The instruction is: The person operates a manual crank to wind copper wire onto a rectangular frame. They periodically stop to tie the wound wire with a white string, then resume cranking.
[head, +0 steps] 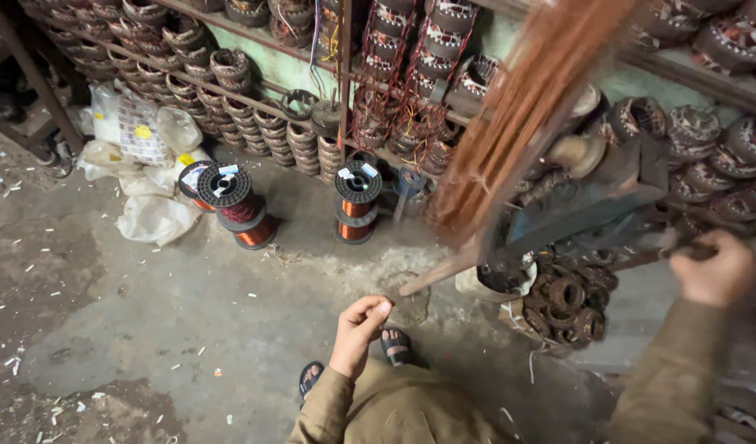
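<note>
Olive-brown cloth of the person's sleeves and knees fills the bottom edge, coarse and creased, with two dark sandals showing on the grey concrete floor just beyond. Above the knee the left hand hangs with its fingers curled inward and the tips pinched together; whether anything as fine as a wire lies between them cannot be told. Over at the right edge, the right hand is closed in a fist around a dark, blurred crank handle that belongs to a blue-grey metal winding machine. From that machine a broad, blurred fan of thin copper wire rises slantwise toward the top of the view, bright orange-brown and streaky. A pale wooden stick leans out from under the machine onto the floor. Beside it sits a heap of dark, rusty round motor parts. Farther back, black-flanged plastic spools wound with glossy copper wire stand on the floor: one pair near crumpled white plastic sacks, another stack upright to its right. Behind them, metal shelves carry rows of ring-shaped stator windings, dull and dusty. White scraps speckle the floor.
</note>
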